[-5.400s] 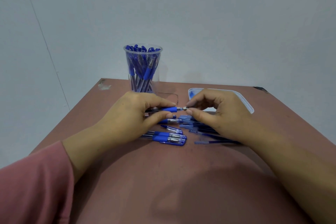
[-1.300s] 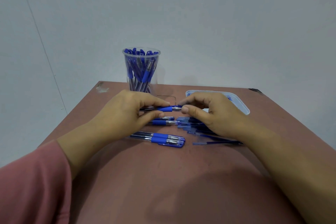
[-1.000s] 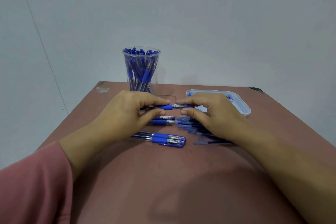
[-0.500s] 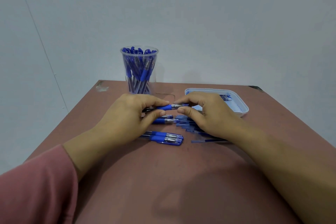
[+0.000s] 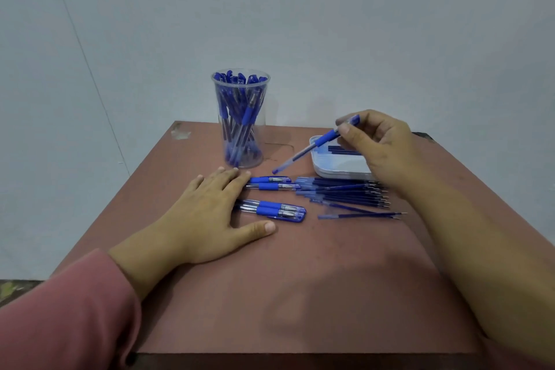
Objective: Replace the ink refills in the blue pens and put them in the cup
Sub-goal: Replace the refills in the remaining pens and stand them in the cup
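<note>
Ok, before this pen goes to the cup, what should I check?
1. Grip: right hand pinches the pen, held above the table: ok.
2. Pen fully screwed together: cannot tell.
3. Cup upright, mouth open: ok.
4. Room in the cup: crowded with pens, cannot tell.
5. Path from pen to cup clear: ok.
6. Left hand flat on the table, below the path: ok.

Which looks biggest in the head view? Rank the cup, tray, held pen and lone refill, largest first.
1. cup: largest.
2. tray, partly hidden by the right hand.
3. held pen and lone refill: alike in length; the pen is thicker but held nearer the camera, so unranked.
</note>
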A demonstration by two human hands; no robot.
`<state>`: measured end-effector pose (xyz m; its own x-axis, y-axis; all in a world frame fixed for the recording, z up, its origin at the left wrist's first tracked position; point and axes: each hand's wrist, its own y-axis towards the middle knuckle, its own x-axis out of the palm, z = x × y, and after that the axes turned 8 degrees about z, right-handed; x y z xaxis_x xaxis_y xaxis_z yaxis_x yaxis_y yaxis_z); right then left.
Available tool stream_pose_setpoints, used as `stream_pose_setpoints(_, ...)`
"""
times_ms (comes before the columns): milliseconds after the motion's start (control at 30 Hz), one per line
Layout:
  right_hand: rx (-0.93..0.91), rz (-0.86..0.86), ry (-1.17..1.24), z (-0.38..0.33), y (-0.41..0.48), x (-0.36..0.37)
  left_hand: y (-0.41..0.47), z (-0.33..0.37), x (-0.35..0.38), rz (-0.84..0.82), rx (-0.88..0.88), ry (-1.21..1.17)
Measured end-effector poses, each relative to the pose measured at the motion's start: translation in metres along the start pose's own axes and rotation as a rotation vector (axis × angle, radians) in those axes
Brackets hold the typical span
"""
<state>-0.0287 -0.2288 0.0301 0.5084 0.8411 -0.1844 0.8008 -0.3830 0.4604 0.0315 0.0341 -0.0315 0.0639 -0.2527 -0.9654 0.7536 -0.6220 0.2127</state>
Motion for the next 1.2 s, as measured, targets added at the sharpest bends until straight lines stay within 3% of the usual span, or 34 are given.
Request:
stream_pose_setpoints(300,-0.111,0.276,0.252,-0.042,0.044,0.024,0.001,-0.001,0.004,-0.014,0.008,0.011)
stream_pose_setpoints(600,-0.156,0.439,0.361,-0.048,0.087,0.054,0.003,-0.002,0.004,-0.008,0.024,0.012)
stream_pose_setpoints(700,-0.19,0.391,0.332,-0.045,0.092,0.064,0.003,-0.002,0.004,-0.015,0.027,0.018)
stream_pose_setpoints(867,-0.341,0.24,0.074,-0.031,0.092,0.081,0.004,-0.003,0.003,-0.02,0.027,0.03)
stream_pose_setpoints(1000,-0.353,0.19,0.024,-0.032,0.098,0.083,0.004,-0.004,0.004,-0.012,0.033,0.027)
stream_pose_setpoints(1200,-0.385,-0.015,-0.139,-0.03,0.097,0.091,0.004,-0.001,0.001,-0.033,0.024,0.03)
